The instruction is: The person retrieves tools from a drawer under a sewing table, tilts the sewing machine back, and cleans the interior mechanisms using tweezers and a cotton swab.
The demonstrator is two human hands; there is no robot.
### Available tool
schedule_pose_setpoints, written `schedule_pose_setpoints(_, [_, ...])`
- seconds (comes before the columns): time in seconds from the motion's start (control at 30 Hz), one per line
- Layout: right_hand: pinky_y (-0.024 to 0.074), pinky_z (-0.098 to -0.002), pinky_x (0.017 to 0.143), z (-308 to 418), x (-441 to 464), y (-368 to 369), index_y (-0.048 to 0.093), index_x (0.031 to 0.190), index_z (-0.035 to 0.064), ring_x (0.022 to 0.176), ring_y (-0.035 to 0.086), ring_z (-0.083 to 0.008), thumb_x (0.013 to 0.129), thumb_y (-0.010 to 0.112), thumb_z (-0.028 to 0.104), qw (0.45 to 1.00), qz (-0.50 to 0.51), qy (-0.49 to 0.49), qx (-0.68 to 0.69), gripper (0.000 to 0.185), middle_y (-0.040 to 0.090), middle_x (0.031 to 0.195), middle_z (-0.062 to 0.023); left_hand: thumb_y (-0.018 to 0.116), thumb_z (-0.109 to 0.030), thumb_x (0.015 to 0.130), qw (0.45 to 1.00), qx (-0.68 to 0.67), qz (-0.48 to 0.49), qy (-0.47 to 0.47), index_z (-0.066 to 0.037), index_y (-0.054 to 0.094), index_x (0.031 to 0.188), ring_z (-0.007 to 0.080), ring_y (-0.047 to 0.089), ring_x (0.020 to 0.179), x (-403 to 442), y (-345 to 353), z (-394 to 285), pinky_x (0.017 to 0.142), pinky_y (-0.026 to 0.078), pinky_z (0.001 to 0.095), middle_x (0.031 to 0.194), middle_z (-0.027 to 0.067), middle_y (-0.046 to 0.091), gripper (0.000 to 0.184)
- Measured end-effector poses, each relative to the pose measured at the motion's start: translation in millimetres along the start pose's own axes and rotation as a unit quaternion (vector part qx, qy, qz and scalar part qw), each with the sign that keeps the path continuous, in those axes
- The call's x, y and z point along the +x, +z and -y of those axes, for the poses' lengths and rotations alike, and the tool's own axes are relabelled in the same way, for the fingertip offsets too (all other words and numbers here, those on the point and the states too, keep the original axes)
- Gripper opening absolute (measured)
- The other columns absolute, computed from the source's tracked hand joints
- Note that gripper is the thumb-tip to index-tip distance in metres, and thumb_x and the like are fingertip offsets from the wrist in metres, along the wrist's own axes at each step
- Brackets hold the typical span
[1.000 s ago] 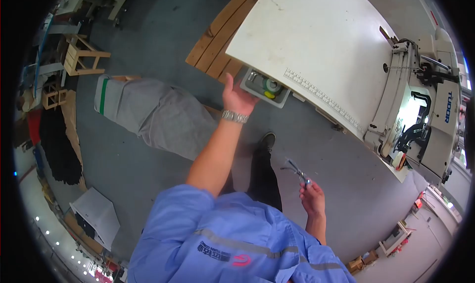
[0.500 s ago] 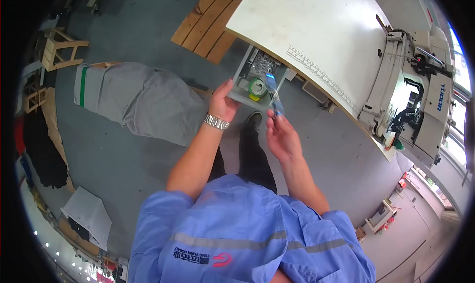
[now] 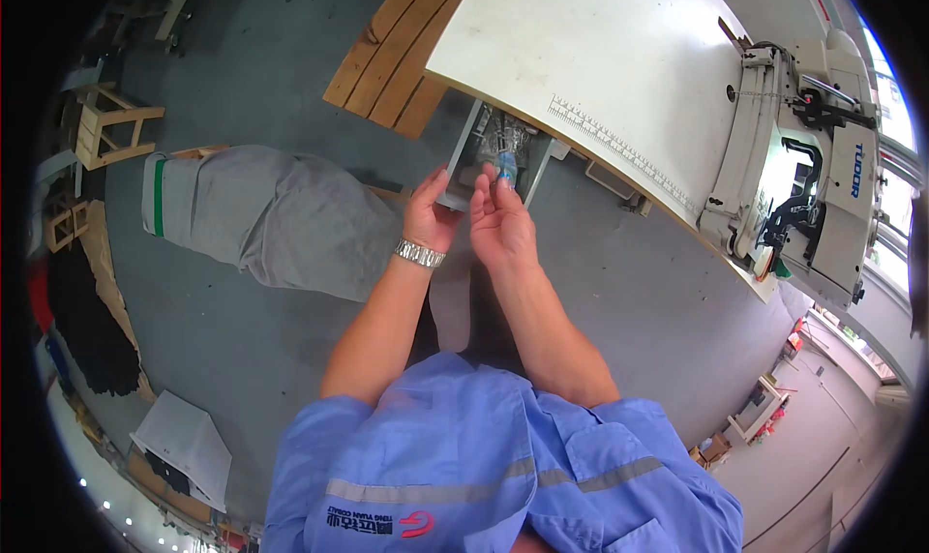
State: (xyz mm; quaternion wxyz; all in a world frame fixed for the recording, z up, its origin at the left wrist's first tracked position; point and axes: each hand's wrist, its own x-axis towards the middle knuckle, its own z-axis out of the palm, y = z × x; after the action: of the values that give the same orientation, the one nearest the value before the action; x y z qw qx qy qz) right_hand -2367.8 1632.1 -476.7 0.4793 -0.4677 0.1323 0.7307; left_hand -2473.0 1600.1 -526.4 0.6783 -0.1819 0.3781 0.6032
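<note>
In the head view a small grey drawer (image 3: pixel 464 151) stands pulled out under the edge of the white table (image 3: pixel 590 45). My left hand (image 3: pixel 433 208), with a metal watch at the wrist, is closed on the drawer's front left corner. Over the drawer, my right hand (image 3: pixel 502 219) pinches a small tool with blue on it (image 3: pixel 506 166); its far end lies among clear and metallic small items in the drawer. The right hand hides much of the drawer's front part.
A sewing machine (image 3: pixel 832 176) stands on the table's right side. Grey cloth (image 3: pixel 281 214) covers something long at the left. A wooden slatted bench (image 3: pixel 397 59), a wooden stool (image 3: pixel 111 127) and a white bin (image 3: pixel 184 442) stand around.
The drawer came further out from under the table. My right hand rose from low on the right, carrying the tool up and left into the drawer. My left hand stayed at the drawer.
</note>
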Motion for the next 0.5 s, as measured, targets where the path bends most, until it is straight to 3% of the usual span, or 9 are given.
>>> schedule_pose_setpoints(0.33, [0.0557,-0.027,0.069,-0.8,8.0,16.4,0.05,0.111,0.0042,0.089,0.064,-0.0169,0.097,0.051,0.016,0.998,-0.048,0.004,-0.049,0.018,0.062,0.109,-0.0084,0.061,-0.019,0.088,1.0,0.008,0.023,0.009,-0.008,0.059,0.117,0.0202,0.055,0.106,4.8,-2.9,-0.7,0.094,0.041,0.0393,0.112,0.0045,0.063,0.031])
schedule_pose_setpoints(0.5, [0.0526,-0.0238,0.061,14.1,0.6,-8.7,0.056,0.105,0.0023,0.073,0.062,-0.0141,0.093,0.06,0.018,0.978,-0.006,0.032,-0.204,0.021,0.064,0.096,-0.0071,0.062,-0.019,0.087,0.999,0.022,0.029,-0.011,-0.007,0.058,0.117,0.0201,0.058,0.103,2.8,-4.0,-3.7,0.09,0.044,0.0376,0.11,0.005,0.063,0.032])
